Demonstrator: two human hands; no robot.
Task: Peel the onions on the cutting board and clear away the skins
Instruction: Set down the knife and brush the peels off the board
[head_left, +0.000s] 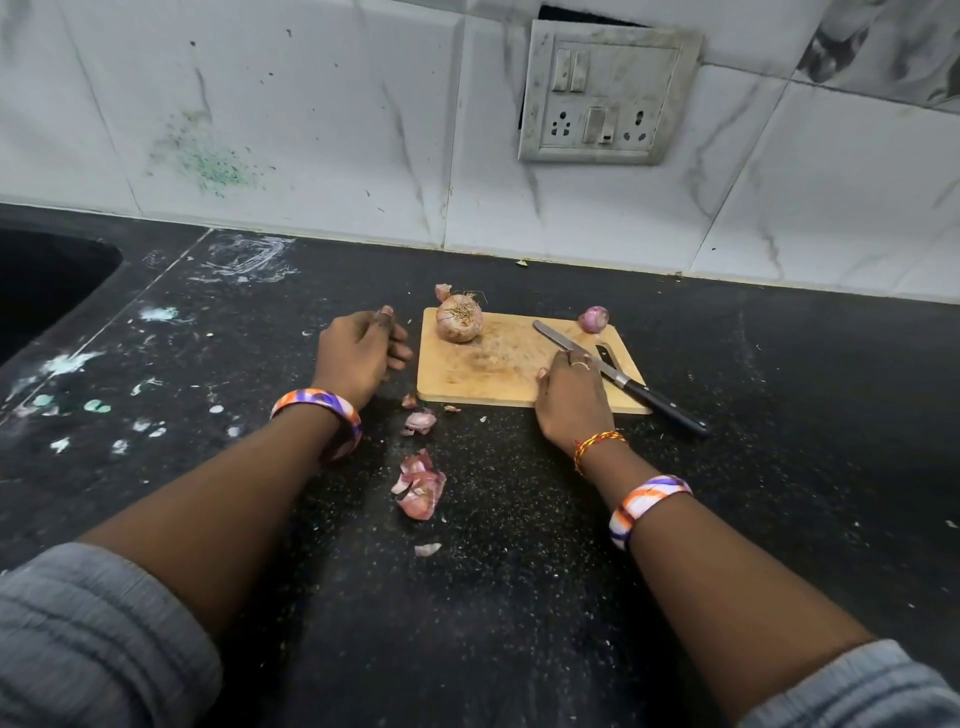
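A wooden cutting board (483, 382) lies on the black counter. An unpeeled onion (458, 323) sits at its far left corner, and a smaller peeled purple onion (594, 319) at its far right corner. A black-handled knife (613, 371) lies slanted across the board's right side. My left hand (361, 351) rests on the counter just left of the board, fingers loosely curled, holding nothing that I can see. My right hand (571, 392) rests on the board's near edge with its fingers beside the knife blade. Onion skins (421, 486) lie on the counter in front of the board.
A black sink (41, 291) opens at the far left. A tiled wall with a socket plate (605, 93) stands behind the counter. A skin scrap (442, 291) lies behind the board; more scraps (420, 421) lie near its front left corner.
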